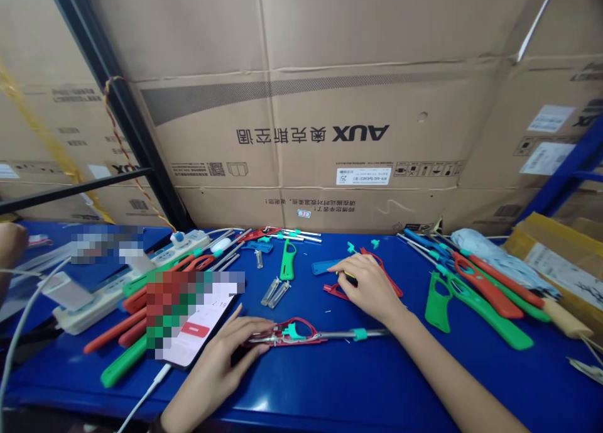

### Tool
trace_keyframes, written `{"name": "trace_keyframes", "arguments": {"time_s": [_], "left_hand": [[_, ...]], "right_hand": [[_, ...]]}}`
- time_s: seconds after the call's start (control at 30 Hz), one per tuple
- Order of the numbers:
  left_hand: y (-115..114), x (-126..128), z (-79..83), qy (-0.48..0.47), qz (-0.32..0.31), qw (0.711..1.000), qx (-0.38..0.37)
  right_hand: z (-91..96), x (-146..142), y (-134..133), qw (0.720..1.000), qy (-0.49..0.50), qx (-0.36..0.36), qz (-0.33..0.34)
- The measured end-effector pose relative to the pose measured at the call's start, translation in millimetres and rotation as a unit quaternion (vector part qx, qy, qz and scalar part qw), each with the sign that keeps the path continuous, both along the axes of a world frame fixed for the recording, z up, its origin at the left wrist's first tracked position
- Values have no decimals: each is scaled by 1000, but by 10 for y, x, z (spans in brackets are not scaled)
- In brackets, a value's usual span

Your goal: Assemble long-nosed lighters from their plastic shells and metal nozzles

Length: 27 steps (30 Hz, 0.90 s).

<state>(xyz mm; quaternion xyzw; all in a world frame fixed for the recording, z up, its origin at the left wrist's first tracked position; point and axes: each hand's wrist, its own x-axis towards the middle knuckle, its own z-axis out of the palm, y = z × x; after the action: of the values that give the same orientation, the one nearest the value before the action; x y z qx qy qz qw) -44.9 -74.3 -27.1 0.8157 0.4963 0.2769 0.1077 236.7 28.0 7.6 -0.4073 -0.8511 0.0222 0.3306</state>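
Now my left hand (238, 349) pinches the red lighter casing (307, 341) at one end, seemingly to steady it flat on the blue table (301, 392), while my right hand (371, 283) curls snugly around a yellow-and-black tool (350, 278) beside the blue casing (324, 268).

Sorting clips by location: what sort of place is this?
Probably a makeshift workbench in a storeroom or warehouse: a blue tabletop strewn with plastic lighter casings, a large AUX cardboard box behind it, and a black metal rack post.

A red lighter half-shell (307, 341), teal trigger (295, 333) exposed, lies flat, metal rod (338, 335) rightward.
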Motion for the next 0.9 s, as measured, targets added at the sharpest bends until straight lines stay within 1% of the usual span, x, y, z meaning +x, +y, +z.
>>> {"name": "trace_keyframes", "arguments": {"time_s": [0.1, 0.23, 0.4, 0.57, 0.7, 0.77, 0.8, 0.87, 0.9], "left_hand": [[31, -4, 35, -11, -11, 1000, -10], [54, 44, 35, -20, -8, 1000, -19], [52, 157, -5, -14, -8, 1000, 14], [37, 272, -18, -2, -17, 999, 38], [24, 276, -36, -9, 2, 999, 47], [8, 252, -47, -28, 19, 998, 50], [-3, 241, -50, -39, 29, 998, 51], [-27, 241, -41, -60, 50, 995, 55], [-37, 255, -27, -70, 59, 994, 61]], "right_hand": [[-12, 21, 13, 997, -48, -53, -18], [-21, 67, 17, 985, -114, -123, -33], [-29, 78, 7, 978, -153, -134, -42], [-35, 45, -30, 980, -142, -142, -16], [3, 45, -32, 978, -132, -159, -16], [45, 44, -47, 985, -100, -141, -5], [72, 39, -63, 991, -61, -117, 4], [131, 19, -113, 996, 71, -50, 22], [160, 4, -142, 988, 153, -24, 27]]}}
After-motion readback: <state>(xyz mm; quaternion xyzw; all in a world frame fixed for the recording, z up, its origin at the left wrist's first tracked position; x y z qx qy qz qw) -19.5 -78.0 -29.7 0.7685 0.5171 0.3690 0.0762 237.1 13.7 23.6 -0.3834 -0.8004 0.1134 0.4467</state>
